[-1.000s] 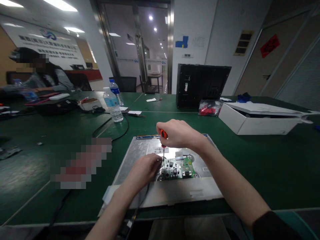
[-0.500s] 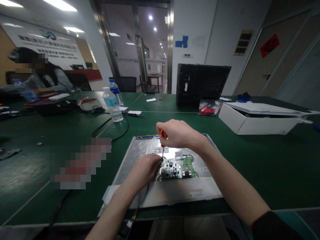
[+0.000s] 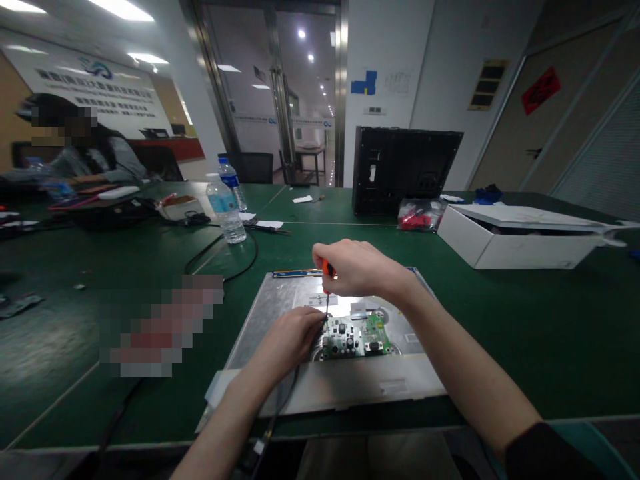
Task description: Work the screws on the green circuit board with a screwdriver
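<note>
The circuit board point(image 3: 359, 335) lies on the metal panel point(image 3: 267, 310); my right hand point(image 3: 360, 267) is closed round the screwdriver point(image 3: 327, 269), tip near the board's far-left corner. I can't tell what my left hand point(image 3: 295, 333) holds; I'd want the shaft point(image 3: 327, 305) upright.

Two water bottles point(image 3: 226, 208), a black monitor casing point(image 3: 406, 170) and a white box point(image 3: 520, 243) stand apart.

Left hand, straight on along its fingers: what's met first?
Likely the screwdriver shaft, right by the fingertips of the left hand, with the circuit board close beside. Depth is unclear; they may already touch.
</note>
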The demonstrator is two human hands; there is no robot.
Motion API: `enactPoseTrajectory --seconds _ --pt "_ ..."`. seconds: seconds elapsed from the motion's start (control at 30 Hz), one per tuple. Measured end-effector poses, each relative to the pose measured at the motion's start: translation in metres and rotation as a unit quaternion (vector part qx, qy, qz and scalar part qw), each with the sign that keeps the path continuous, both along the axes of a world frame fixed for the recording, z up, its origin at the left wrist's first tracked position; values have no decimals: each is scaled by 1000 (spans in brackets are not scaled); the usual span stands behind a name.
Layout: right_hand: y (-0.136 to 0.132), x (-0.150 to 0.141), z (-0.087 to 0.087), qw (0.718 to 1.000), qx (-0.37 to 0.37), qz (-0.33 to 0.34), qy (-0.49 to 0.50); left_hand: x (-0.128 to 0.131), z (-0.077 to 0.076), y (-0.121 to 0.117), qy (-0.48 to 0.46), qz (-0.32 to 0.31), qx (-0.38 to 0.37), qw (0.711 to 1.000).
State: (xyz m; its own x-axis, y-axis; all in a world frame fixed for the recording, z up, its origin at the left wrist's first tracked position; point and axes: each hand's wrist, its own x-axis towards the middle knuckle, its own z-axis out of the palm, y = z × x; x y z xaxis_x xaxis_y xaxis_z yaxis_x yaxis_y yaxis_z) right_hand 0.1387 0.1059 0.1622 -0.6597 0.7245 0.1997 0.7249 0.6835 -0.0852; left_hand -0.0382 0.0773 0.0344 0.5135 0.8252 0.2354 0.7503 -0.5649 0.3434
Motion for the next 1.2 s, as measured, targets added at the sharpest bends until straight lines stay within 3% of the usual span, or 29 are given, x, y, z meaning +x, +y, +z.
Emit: enactPoseTrajectory --seconds 0.2,0.43,1.2 --pt "0 2 0 1000 -2 12 2 0 1 -1 -3 -5 0 1000" --pt "5 0 -2 999 17 -41 -14 1 3 -1 11 2 -1 1000" --pt "8 3 -5 996 -68 12 48 0 1 0 10 -2 -2 1000"
